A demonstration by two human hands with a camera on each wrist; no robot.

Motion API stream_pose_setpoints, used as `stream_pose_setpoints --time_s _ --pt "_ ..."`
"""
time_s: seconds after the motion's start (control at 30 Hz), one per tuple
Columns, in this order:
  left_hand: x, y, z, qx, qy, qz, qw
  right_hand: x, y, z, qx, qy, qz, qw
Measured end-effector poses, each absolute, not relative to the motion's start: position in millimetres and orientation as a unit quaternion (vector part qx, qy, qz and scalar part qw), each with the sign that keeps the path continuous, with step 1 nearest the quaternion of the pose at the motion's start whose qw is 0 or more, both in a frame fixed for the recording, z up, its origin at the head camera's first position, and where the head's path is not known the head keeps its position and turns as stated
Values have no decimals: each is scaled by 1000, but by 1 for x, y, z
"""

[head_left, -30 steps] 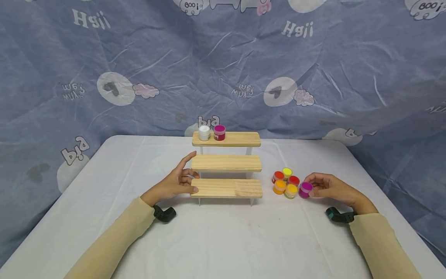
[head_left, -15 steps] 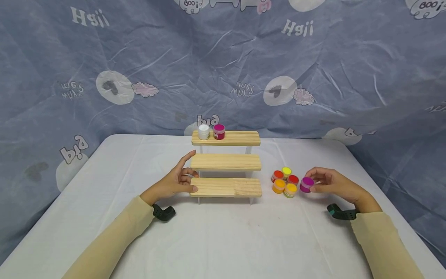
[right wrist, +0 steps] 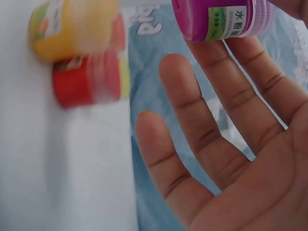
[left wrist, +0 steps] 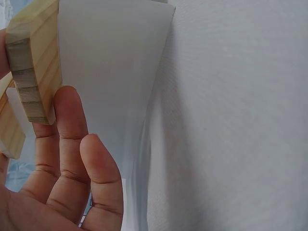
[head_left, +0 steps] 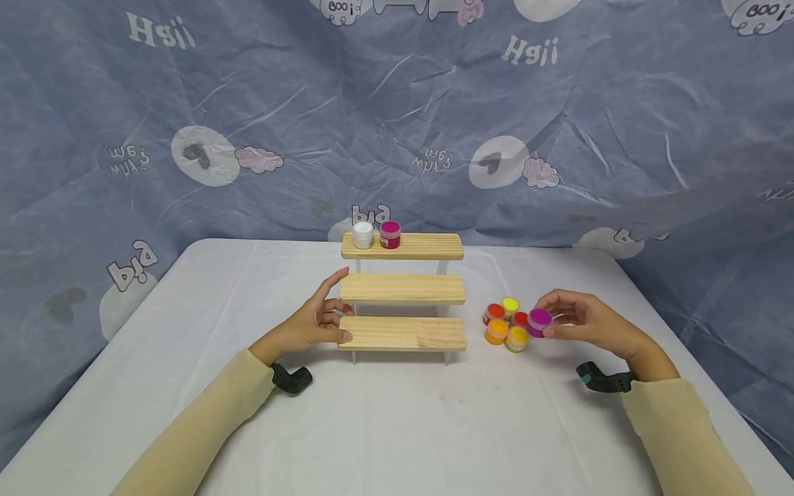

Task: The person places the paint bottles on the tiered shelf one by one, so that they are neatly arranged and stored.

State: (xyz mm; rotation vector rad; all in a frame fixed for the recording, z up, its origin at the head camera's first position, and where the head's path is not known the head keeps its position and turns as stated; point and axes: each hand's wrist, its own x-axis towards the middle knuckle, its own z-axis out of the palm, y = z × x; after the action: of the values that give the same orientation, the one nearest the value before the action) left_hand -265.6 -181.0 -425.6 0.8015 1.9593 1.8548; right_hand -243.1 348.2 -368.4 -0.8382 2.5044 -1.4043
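A three-tier wooden display stand (head_left: pixel 391 332) with white side supports stands mid-table. My left hand (head_left: pixel 308 324) holds the left end of its lowest board, thumb on top and fingers underneath; the index finger stretches to the middle board. In the left wrist view the board's end grain (left wrist: pixel 30 86) shows between thumb and fingers. My right hand (head_left: pixel 589 322) pinches a purple paint jar (head_left: pixel 539 322) between thumb and fingertips. The jar's label (right wrist: pixel 227 22) shows in the right wrist view, and the other fingers are spread. The purple jar overlaps a red jar (head_left: pixel 519 319) in the head view.
Several paint jars cluster right of the stand: an orange jar (head_left: pixel 496 332), two yellow jars and another red jar (head_left: pixel 494 314). On the top board sit a white jar (head_left: pixel 362 235) and a magenta jar (head_left: pixel 390 235). A blue printed cloth (head_left: pixel 397 124) hangs behind the table.
My right hand has picked up the purple jar from the table and carried it up and slightly left, over the edge of the jar cluster. The left hand has stayed on the stand.
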Motion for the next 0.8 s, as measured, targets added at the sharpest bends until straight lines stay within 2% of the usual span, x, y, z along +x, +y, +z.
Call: stream_pose_setpoints --time_s 0.27,0.8 --pt "-266 -182 -426 281 683 653 166 -237 323 -351 -333 829 -448 44" --pt "-267 -182 -428 285 688 647 161 -243 281 -340 -348 833 -431 -3"
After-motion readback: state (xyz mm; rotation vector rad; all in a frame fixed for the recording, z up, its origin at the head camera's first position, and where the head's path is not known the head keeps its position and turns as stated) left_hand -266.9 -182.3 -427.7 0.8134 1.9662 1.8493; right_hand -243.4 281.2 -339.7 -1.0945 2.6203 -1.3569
